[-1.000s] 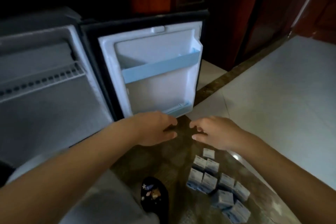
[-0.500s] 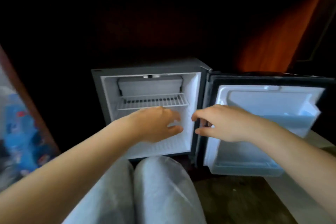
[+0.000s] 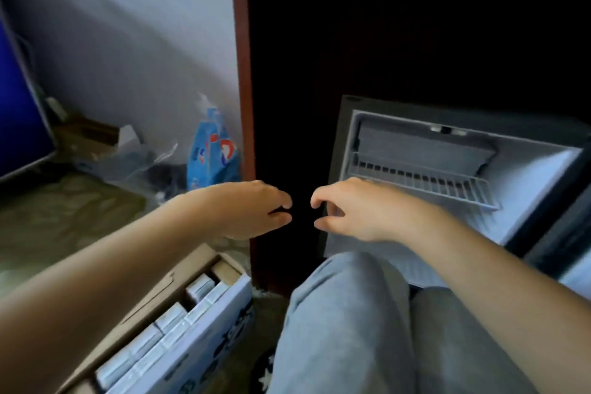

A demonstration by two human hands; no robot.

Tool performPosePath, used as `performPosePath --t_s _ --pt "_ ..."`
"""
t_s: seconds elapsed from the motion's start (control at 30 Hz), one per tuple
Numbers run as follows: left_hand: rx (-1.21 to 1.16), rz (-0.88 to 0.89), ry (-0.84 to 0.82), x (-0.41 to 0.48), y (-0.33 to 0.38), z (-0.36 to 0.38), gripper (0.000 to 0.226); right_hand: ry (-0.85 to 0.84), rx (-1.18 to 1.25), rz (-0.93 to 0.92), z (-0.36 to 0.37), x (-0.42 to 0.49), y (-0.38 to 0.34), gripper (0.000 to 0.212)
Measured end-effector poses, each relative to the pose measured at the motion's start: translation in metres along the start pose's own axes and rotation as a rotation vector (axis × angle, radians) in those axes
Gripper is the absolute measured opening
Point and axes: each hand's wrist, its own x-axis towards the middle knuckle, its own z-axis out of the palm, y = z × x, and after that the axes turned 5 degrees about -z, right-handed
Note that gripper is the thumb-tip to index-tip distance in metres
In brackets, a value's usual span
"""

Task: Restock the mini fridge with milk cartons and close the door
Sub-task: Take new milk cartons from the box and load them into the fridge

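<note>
- Head view, far left of the mini fridge [image 3: 531, 176]: blue panel [image 3: 19, 99] leaning at the frame edge, blurred cardboard and clear plastic wrap [image 3: 105, 144] beside it on the floor.
- Nearer the fridge, against the pale wall: blue printed bag [image 3: 212, 153], upright, just beside a red-brown wooden post [image 3: 242, 73].
- Low and left of the fridge: open cardboard box [image 3: 204, 339], rows of milk cartons [image 3: 171, 317] packed inside, tops showing.
- Left hand [image 3: 256, 208], just left of the fridge and above the box's far end: fingers loosely curled, thumb under, holding nothing, touching nothing.
- Right hand [image 3: 348, 208], in front of the fridge's left edge: fingers likewise curled and relaxed, empty, a small gap between it and the left hand.
- Fridge itself: open, white inside, a wire shelf [image 3: 422, 181] near the top, no cartons visible within.
- In front of the fridge: two knees in grey trousers [image 3: 351, 313], a dark patterned slipper [image 3: 262, 371] low beside them.
- Right edge of the fridge: door [image 3: 556, 227], swung open, only partly in frame.
</note>
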Motion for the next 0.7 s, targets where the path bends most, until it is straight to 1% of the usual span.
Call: performPosePath --t_s 0.17,0.27,0.33,0.43,0.57,0.7 --pt "-0.044 -0.194 -0.015 -0.013 -0.057 0.050 0.040 -0.115 0.017 -0.078 0.033 0.058 -0.042 0.038" --pt "-0.070 -0.205 -0.119 -0.026 -0.082 0.078 0.040 -0.175 0.011 -0.108 0.060 0.090 -0.066 0.030" --pt "-0.124 -0.268 -0.161 -0.035 -0.098 0.097 0.041 -0.216 0.013 -0.130 0.078 0.109 -0.079 0.027" --pt "-0.182 -0.345 -0.215 -0.040 -0.120 0.134 0.042 -0.271 0.058 -0.161 0.106 0.132 -0.093 0.030" --pt "-0.269 -0.465 -0.230 -0.049 -0.142 0.190 0.041 -0.308 0.171 -0.188 0.158 0.147 -0.108 0.030" --pt "-0.359 -0.579 -0.163 -0.049 -0.150 0.237 0.045 -0.313 0.255 -0.157 0.193 0.160 -0.107 0.029"
